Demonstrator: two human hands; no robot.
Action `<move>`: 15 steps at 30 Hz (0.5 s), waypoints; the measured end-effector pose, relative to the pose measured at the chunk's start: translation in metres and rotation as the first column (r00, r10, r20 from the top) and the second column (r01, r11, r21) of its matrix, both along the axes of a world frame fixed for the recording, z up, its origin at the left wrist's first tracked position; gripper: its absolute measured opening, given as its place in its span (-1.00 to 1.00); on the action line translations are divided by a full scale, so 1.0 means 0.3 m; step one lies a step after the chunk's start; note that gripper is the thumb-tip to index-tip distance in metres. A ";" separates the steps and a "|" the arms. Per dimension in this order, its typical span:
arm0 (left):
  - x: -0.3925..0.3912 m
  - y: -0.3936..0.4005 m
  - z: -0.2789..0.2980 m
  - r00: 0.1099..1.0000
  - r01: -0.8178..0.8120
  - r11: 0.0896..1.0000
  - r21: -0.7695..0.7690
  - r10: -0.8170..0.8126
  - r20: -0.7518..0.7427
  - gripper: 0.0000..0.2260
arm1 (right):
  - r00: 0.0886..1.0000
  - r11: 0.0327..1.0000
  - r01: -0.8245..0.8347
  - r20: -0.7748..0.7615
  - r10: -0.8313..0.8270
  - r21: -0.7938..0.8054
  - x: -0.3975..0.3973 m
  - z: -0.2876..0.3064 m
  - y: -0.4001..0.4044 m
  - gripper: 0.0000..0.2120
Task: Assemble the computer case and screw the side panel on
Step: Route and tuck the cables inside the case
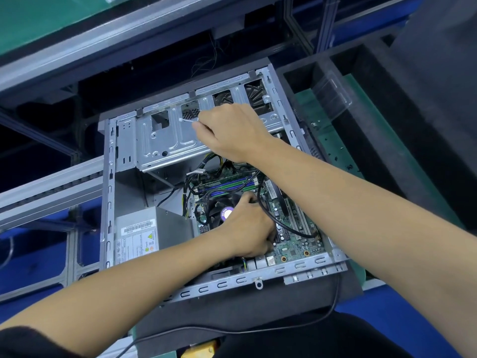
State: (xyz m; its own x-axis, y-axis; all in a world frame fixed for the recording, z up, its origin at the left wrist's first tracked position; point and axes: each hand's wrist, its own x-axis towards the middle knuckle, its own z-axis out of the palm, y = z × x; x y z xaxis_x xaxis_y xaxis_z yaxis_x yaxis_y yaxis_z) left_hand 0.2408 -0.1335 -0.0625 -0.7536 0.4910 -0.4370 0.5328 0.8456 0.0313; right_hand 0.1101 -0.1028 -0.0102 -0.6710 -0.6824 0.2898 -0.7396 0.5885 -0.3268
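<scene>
An open grey computer case [108, 192] lies on its side with no side panel on it. Inside are a green motherboard [291, 244], a CPU fan [222, 213], a power supply [136, 239] and a metal drive cage [165, 140]. My right hand [232, 130] hovers over the drive cage, fingers pinched on a thin white stick-like item [187, 120]. My left hand [250, 228] reaches down onto the motherboard beside the fan, fingers curled around black cables [268, 215]. What the fingertips grip is hidden.
The case rests on a dark mat [232, 306] over a green bench surface [343, 161]. A dark foam tray [387, 104] with a clear plastic piece [333, 94] stands at the right. Aluminium frame rails [46, 192] run at the left. A black cord [258, 329] crosses the near edge.
</scene>
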 end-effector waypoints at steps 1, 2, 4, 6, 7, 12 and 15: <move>-0.002 0.003 -0.003 1.000 -0.004 1.000 -0.027 0.004 0.002 -0.83 | 1.000 1.000 0.000 -0.002 0.000 0.000 0.000 -0.001 0.001 -0.62; -0.003 0.008 -0.005 1.000 -0.014 0.999 -0.047 0.014 0.007 -0.83 | 1.000 1.000 0.000 -0.004 0.000 0.000 0.000 -0.002 0.001 -0.62; -0.007 0.018 -0.007 0.999 -0.050 0.997 -0.062 0.050 0.013 -0.84 | 1.000 1.000 -0.001 -0.006 0.001 0.005 0.000 -0.001 0.000 -0.62; -0.007 0.027 -0.005 0.996 -0.093 0.994 -0.050 0.093 0.011 -0.88 | 1.000 1.000 -0.003 0.001 0.003 0.005 0.001 0.000 -0.001 -0.62; -0.007 0.033 -0.001 0.994 -0.105 0.994 -0.035 0.106 0.005 -0.90 | 1.000 1.000 -0.004 0.003 0.004 0.006 0.000 0.001 -0.002 -0.62; -0.012 0.071 0.030 0.998 -0.045 0.999 -0.002 0.045 0.044 -0.71 | 1.000 1.000 -0.006 0.007 0.006 0.000 -0.001 0.000 -0.001 -0.63; -0.013 0.073 0.035 0.998 -0.048 0.999 0.005 0.048 0.052 -0.70 | 1.000 1.000 -0.010 0.011 0.010 -0.004 -0.001 0.000 -0.001 -0.63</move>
State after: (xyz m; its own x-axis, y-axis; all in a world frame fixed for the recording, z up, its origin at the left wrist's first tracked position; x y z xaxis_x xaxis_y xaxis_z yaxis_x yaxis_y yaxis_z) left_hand 0.2371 -0.1117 -0.0520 -0.7529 0.4579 -0.4728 0.4895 0.8697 0.0630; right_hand 0.1096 -0.1030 -0.0101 -0.6674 -0.6879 0.2852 -0.7417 0.5796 -0.3375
